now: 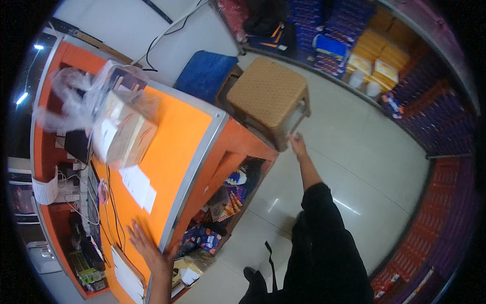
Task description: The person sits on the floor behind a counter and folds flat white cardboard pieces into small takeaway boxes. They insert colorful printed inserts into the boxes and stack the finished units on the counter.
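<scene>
My left hand (149, 248) lies on the orange counter (177, 126), near its metal-trimmed edge, with its fingers spread and nothing in them. Loose papers (137, 187) lie just beyond those fingertips, and more sheets (126, 276) are beside the wrist. Stretched out ahead and to the right, my right hand (297, 143) is beside a near leg of the brown woven-pattern stool (268, 91). Its fingers are drawn together with a small pale bit at their tips. Whether they grip the stool leg or something else is too small to tell.
A blue stool (205, 76) stands behind the brown one, against the counter. Boxes in clear plastic wrapping (129, 134) sit on the counter among cables. Packets fill the shelf under it (228, 202). Shelves with stacked blue, yellow and red packs (425, 238) curve round the tiled floor (354, 157).
</scene>
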A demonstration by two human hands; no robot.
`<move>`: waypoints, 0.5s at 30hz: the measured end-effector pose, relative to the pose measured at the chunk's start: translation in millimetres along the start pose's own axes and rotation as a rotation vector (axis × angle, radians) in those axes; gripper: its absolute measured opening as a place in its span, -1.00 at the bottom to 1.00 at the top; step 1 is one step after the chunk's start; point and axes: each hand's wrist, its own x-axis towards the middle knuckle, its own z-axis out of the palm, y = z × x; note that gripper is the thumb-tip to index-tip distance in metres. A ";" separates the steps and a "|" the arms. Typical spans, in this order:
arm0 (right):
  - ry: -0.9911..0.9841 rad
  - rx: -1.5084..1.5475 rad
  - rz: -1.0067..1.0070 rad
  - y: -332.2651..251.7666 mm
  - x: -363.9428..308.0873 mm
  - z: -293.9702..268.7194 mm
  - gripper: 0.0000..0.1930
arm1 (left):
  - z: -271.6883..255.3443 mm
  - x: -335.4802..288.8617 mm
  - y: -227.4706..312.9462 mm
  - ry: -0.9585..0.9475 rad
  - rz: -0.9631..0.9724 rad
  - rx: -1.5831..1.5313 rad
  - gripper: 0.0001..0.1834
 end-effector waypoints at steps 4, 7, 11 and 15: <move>0.084 0.332 0.171 -55.7 98.4 71.5 0.20 | -5.4 5.7 6.9 -0.018 0.000 0.004 0.33; 0.057 0.517 0.082 -61.1 93.1 71.7 0.21 | -9.7 9.9 16.9 -0.062 -0.028 0.092 0.31; 0.248 0.430 0.047 -54.1 50.9 1.8 0.22 | -8.9 12.4 20.0 -0.072 -0.053 0.018 0.36; 0.194 0.366 -0.035 -10.0 -30.4 -109.2 0.15 | 1.1 10.0 8.0 0.026 0.053 -0.068 0.23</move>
